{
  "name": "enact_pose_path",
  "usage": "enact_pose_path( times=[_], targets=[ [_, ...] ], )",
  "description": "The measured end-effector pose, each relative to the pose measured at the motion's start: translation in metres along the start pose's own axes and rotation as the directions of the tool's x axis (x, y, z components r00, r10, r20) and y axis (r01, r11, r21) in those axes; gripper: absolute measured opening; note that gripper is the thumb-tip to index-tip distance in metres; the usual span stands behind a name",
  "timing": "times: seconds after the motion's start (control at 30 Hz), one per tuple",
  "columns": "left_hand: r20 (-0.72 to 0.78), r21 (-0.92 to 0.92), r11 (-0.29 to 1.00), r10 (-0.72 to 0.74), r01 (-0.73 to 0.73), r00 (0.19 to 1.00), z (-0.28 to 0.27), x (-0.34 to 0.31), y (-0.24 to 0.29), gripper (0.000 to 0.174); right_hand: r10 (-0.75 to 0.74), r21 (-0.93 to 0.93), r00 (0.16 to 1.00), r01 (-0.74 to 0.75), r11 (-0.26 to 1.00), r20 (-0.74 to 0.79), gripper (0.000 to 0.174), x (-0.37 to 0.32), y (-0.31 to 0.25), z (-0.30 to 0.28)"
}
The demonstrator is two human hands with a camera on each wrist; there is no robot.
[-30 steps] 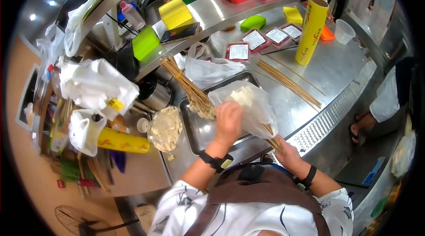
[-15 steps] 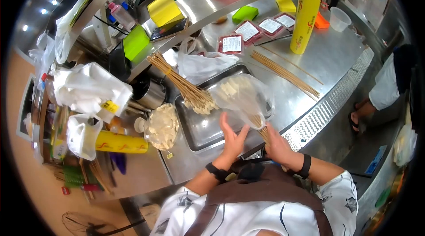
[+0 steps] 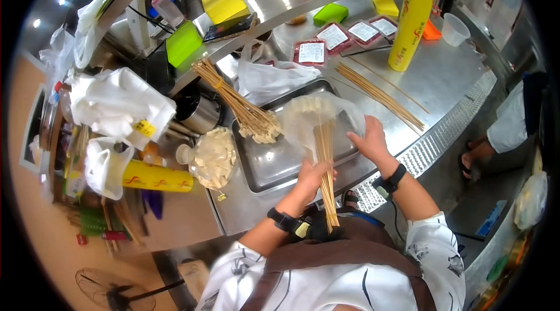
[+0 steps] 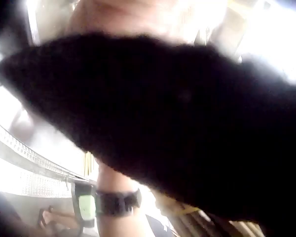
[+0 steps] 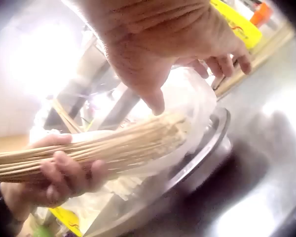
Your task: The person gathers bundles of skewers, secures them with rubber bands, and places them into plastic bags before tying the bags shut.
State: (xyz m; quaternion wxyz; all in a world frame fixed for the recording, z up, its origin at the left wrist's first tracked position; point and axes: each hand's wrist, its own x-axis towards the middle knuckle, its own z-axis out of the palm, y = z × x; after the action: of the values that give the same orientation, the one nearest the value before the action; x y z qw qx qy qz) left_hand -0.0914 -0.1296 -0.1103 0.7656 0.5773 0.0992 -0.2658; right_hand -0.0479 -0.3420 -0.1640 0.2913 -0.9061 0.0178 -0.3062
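In the head view my left hand [image 3: 313, 179] grips a bundle of thin wooden skewers [image 3: 325, 153] around the middle. Pale pieces sit on the skewers' far ends, inside a clear plastic bag [image 3: 347, 114] above the metal tray [image 3: 252, 185]. My right hand [image 3: 373, 139] is beside the bag, thumb spread from the fingers, none curled round the skewers. The right wrist view shows the left fingers curled round the bundle [image 5: 96, 153], with the right hand [image 5: 163, 44] above the bag. A dark shape blocks most of the left wrist view.
A second skewer bundle [image 3: 236, 98] with pale ends leans over the tray's left side. Left of it lies a bag of pale pieces [image 3: 213, 159]. Loose skewers [image 3: 379, 96], labelled red packs [image 3: 334, 38] and an upright yellow roll [image 3: 411, 25] are beyond on the counter.
The skewer bundle has passed from my right hand to my left and now points toward my body. My right hand has let go and moved out to the bag's right side.
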Motion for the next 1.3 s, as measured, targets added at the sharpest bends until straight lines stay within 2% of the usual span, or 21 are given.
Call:
enact_pose_path(
  times=[0.07, 0.1, 0.13, 0.17, 0.23, 0.3, 0.4, 0.47, 0.5, 0.57, 0.6, 0.73, 0.83, 0.87, 0.9, 0.97, 1.0, 1.03, 1.1, 1.23, 1.3],
  targets=[
    [0.015, 0.021, 1.000, -0.017, 0.017, 1.000, 0.003, -0.014, 0.009, 0.029, 0.066, 0.028, 0.949, -0.078, 0.997, 0.307, 0.026, 0.001, 0.013, 0.018],
    [0.035, 0.040, 0.998, -0.040, 0.039, 0.999, 0.002, -0.019, 0.010, 0.030, 0.058, 0.036, 0.950, -0.073, 0.997, 0.305, 0.026, 0.006, -0.001, 0.012],
    [-0.056, 0.256, 0.967, 0.030, -0.015, 0.998, -0.011, -0.011, -0.007, 0.038, -0.097, 0.090, 0.975, 0.081, 0.993, 0.198, 0.020, 0.007, -0.015, 0.002],
    [-0.062, 0.250, 0.968, 0.032, -0.015, 0.998, -0.017, -0.013, -0.002, 0.038, -0.247, 0.126, 0.965, 0.235, 0.964, 0.086, 0.015, 0.007, -0.028, -0.011],
    [-0.045, 0.778, 0.628, 0.074, -0.012, 0.996, -0.031, -0.020, 0.013, 0.055, -0.235, 0.192, 0.953, 0.198, 0.961, 0.193, 0.013, -0.002, -0.043, -0.031],
    [-0.086, 0.787, 0.615, 0.177, -0.042, 0.980, -0.029, -0.028, 0.019, 0.062, -0.235, 0.249, 0.928, 0.165, 0.955, 0.288, 0.011, -0.007, -0.056, -0.048],
    [-0.152, 0.906, 0.423, 0.282, 0.019, 0.947, -0.032, -0.033, 0.027, 0.050, -0.332, 0.402, 0.876, 0.180, 0.898, 0.350, 0.008, -0.009, -0.078, -0.064],
    [-0.061, 0.948, 0.278, 0.637, -0.156, 0.769, -0.033, -0.038, 0.029, 0.030, -0.396, 0.443, 0.855, 0.228, 0.867, 0.334, 0.009, -0.007, -0.088, -0.070],
    [-0.056, 0.947, 0.277, 0.638, -0.162, 0.768, -0.035, -0.039, 0.036, 0.030, -0.455, 0.484, 0.831, 0.270, 0.832, 0.319, 0.009, -0.005, -0.093, -0.073],
    [0.371, 0.870, -0.179, 0.851, -0.458, 0.372, -0.034, -0.041, 0.055, 0.017, -0.448, 0.493, 0.831, 0.253, 0.832, 0.329, 0.011, 0.002, -0.106, -0.083],
    [0.441, 0.832, -0.228, 0.825, -0.505, 0.355, -0.029, -0.043, 0.062, 0.014, -0.453, 0.519, 0.827, 0.241, 0.820, 0.332, 0.011, 0.008, -0.112, -0.086],
    [0.541, 0.591, -0.011, 0.747, -0.807, 0.387, -0.025, -0.018, 0.057, 0.016, -0.520, 0.572, 0.783, 0.266, 0.776, 0.342, 0.010, 0.009, -0.110, -0.059],
    [0.160, 0.410, 0.687, 0.594, -0.601, 0.788, -0.040, 0.002, 0.039, 0.011, -0.527, 0.586, 0.735, 0.220, 0.780, 0.427, 0.012, 0.011, -0.107, -0.053],
    [0.183, 0.407, 0.718, 0.542, -0.565, 0.820, -0.045, 0.004, 0.042, 0.020, -0.491, 0.563, 0.792, 0.233, 0.793, 0.363, 0.011, 0.012, -0.108, -0.055],
    [0.185, 0.405, 0.724, 0.534, -0.559, 0.825, -0.044, 0.005, 0.040, 0.020, -0.454, 0.539, 0.839, 0.243, 0.806, 0.299, 0.009, 0.012, -0.109, -0.058],
    [0.288, 0.616, 0.497, 0.580, -0.611, 0.762, -0.036, 0.008, 0.041, 0.043, -0.487, 0.546, 0.834, 0.289, 0.786, 0.260, 0.008, 0.024, -0.115, -0.064],
    [0.352, 0.673, 0.542, 0.363, -0.503, 0.862, -0.030, 0.004, 0.054, 0.066, -0.523, 0.553, 0.825, 0.339, 0.761, 0.213, 0.007, 0.027, -0.117, -0.065],
    [0.353, 0.672, 0.544, 0.361, -0.502, 0.863, -0.029, 0.008, 0.056, 0.066, -0.521, 0.552, 0.826, 0.337, 0.762, 0.215, 0.007, 0.026, -0.117, -0.059],
    [0.487, 0.685, 0.298, 0.491, -0.665, 0.722, -0.023, 0.014, 0.060, 0.076, -0.611, 0.573, 0.726, 0.367, 0.733, 0.316, 0.007, 0.024, -0.115, -0.048],
    [0.588, 0.633, 0.312, 0.401, -0.709, 0.702, -0.025, 0.025, 0.063, 0.056, -0.603, 0.611, 0.719, 0.317, 0.726, 0.345, 0.008, 0.028, -0.120, -0.044],
    [0.555, 0.630, 0.388, 0.381, -0.672, 0.740, -0.023, 0.026, 0.065, 0.049, -0.580, 0.668, 0.783, 0.310, 0.677, 0.225, 0.006, 0.033, -0.118, -0.039]
  ],
)
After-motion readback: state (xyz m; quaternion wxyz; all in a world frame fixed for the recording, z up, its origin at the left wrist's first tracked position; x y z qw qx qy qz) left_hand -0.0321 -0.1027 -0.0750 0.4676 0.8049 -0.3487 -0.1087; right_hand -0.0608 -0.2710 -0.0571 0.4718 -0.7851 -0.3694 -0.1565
